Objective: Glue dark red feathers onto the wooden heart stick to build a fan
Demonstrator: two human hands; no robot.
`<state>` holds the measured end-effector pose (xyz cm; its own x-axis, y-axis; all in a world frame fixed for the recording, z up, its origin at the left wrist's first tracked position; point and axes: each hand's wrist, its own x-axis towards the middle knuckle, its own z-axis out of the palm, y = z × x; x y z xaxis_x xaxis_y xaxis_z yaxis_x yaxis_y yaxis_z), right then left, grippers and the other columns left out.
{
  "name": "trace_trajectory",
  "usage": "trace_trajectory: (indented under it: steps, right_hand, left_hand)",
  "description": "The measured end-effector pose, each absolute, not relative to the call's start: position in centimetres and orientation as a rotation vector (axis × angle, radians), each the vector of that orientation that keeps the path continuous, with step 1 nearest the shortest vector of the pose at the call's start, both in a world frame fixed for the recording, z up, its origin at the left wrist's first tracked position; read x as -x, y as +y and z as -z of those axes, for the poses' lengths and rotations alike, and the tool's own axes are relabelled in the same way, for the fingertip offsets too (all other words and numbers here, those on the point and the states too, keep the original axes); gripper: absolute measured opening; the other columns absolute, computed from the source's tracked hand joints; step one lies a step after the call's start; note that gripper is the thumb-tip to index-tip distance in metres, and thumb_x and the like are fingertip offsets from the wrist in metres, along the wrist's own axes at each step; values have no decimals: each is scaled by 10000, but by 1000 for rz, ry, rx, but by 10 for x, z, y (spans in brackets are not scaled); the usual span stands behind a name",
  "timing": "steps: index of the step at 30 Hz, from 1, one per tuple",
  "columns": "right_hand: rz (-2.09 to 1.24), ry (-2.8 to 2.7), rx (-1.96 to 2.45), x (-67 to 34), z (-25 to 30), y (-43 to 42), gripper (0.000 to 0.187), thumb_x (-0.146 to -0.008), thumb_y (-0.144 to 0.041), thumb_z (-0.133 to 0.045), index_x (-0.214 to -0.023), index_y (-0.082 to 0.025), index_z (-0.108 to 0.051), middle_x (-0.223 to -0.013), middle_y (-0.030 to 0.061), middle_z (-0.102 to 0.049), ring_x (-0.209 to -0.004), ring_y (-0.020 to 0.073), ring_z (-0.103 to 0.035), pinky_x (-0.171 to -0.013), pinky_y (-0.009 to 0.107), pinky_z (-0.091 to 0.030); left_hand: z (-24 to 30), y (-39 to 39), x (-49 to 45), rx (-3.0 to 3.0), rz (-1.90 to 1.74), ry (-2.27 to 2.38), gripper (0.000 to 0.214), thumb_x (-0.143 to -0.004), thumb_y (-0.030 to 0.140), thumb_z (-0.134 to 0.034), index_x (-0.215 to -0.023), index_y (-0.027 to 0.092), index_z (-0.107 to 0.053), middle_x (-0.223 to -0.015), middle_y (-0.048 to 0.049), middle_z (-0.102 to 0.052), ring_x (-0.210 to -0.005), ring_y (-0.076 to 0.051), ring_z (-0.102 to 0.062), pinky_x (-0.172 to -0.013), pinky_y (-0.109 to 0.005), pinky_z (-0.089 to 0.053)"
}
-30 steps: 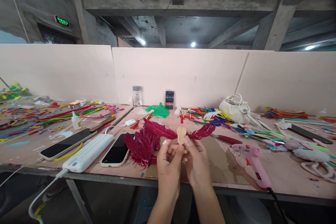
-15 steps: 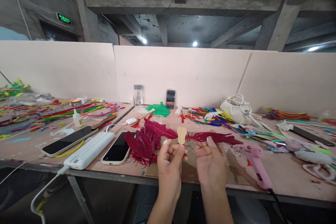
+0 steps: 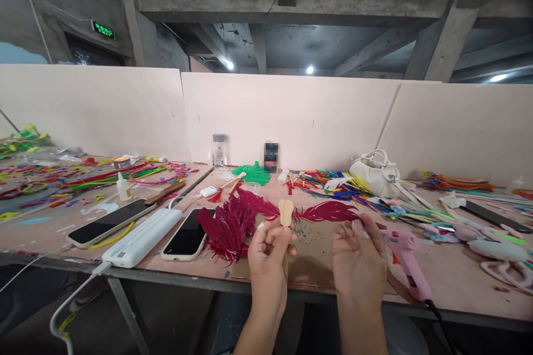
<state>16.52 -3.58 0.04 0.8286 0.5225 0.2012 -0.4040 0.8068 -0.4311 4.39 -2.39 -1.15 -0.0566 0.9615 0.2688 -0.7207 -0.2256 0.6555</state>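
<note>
My left hand (image 3: pixel 268 258) pinches a small wooden stick (image 3: pixel 286 213) upright above the table edge. Two dark red feathers stick out from its top, one to the left (image 3: pixel 258 203) and one to the right (image 3: pixel 327 212). My right hand (image 3: pixel 360 260) hovers to the right of the stick, fingers loosely curled and apart, just below the tip of the right feather and holding nothing. A pile of dark red feathers (image 3: pixel 225 227) lies on the table left of my left hand. A pink glue gun (image 3: pixel 406 258) lies right of my right hand.
A brown cardboard sheet (image 3: pixel 312 244) lies under the hands. Two phones (image 3: pixel 185 236) (image 3: pixel 108 223) and a white power bank (image 3: pixel 139 237) lie at the left. A white bag (image 3: pixel 372 173), coloured feathers (image 3: pixel 325 182), pipe cleaners (image 3: pixel 108 177), a glue bottle (image 3: pixel 121 187) and a jar (image 3: pixel 219 151) sit farther back before pale partition boards (image 3: pixel 287 116).
My right hand has let go near the stick and slid right along the right feather to beyond its tip. The left hand keeps holding the stick.
</note>
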Motion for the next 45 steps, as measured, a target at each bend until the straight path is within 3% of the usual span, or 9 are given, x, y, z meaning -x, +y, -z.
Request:
trace_trajectory:
  steps: [8,14,18,23,26,30,35,39,45]
  right_hand:
    - [-426,-409,407,-178,-4,-59,182,-674,-180,-794,-848,-231,-811,-867,-5,-683,-852,126,-624,-700,218,-509]
    - [-535,-1054,1072,-186,4,-62,280,-787,-471,-785,-875,-211,-843,-795,56,-742,-738,202,-614,-638,292,-453]
    - [-624,-1533,1356,-171,-3,-72,285,-867,-460,-681,-784,-212,-794,-727,20,-720,-692,193,-596,-627,278,-408]
    - [-748,-1681,1427,-142,-6,-85,115,-868,-299,-652,-812,-226,-722,-756,-14,-716,-713,179,-620,-628,257,-379]
    - [-620,-1707,1463,-131,-5,-84,218,-929,-297,-557,-735,-216,-617,-710,-9,-670,-681,174,-600,-617,270,-349]
    - [-660,-1723,1416,-134,-4,-81,344,-978,-385,-477,-683,-218,-530,-654,-9,-598,-641,169,-551,-602,281,-333]
    - [-632,-1644,1525,-151,4,-76,422,-990,-507,-410,-684,-227,-490,-626,-15,-529,-635,179,-532,-604,288,-323]
    - [-503,-1635,1671,-161,14,-65,459,-986,-536,-367,-637,-237,-384,-595,-15,-474,-605,178,-468,-587,304,-259]
    - [-424,-1612,1730,-167,19,-62,453,-992,-526,-358,-651,-235,-421,-647,10,-566,-654,199,-525,-594,306,-282]
  left_hand:
    - [6,-25,-45,-790,-1637,450,302,-774,360,-874,-941,131,-767,-881,-93,-788,-644,-97,-649,-529,-168,-506]
    - [4,-26,-45,-773,-1581,417,360,-737,435,-894,-856,130,-743,-756,-45,-752,-544,-77,-588,-490,-171,-489]
    - [3,-26,-44,-736,-1544,445,393,-713,449,-911,-870,140,-726,-777,-43,-772,-593,-107,-676,-586,-200,-547]
    - [3,-26,-44,-714,-1499,525,423,-742,464,-890,-960,150,-707,-988,-139,-822,-911,-260,-802,-807,-312,-605]
    - [4,-26,-42,-768,-1482,514,389,-804,467,-838,-1010,166,-704,-1077,-161,-814,-1033,-314,-786,-856,-365,-603]
    - [4,-23,-28,-1043,-1478,535,342,-816,424,-819,-1033,168,-759,-1029,-152,-827,-965,-307,-799,-912,-403,-589]
    - [4,-9,16,-1672,-1524,874,214,-871,284,-708,-1047,220,-810,-917,-105,-834,-841,-284,-790,-810,-368,-592]
    - [10,9,52,-2077,-1597,1397,195,-910,248,-619,-1018,209,-776,-956,-112,-814,-904,-306,-745,-878,-420,-537]
    - [13,5,82,-2334,-1174,1870,301,-882,381,-698,-1088,161,-715,-950,-120,-720,-925,-327,-670,-838,-412,-504]
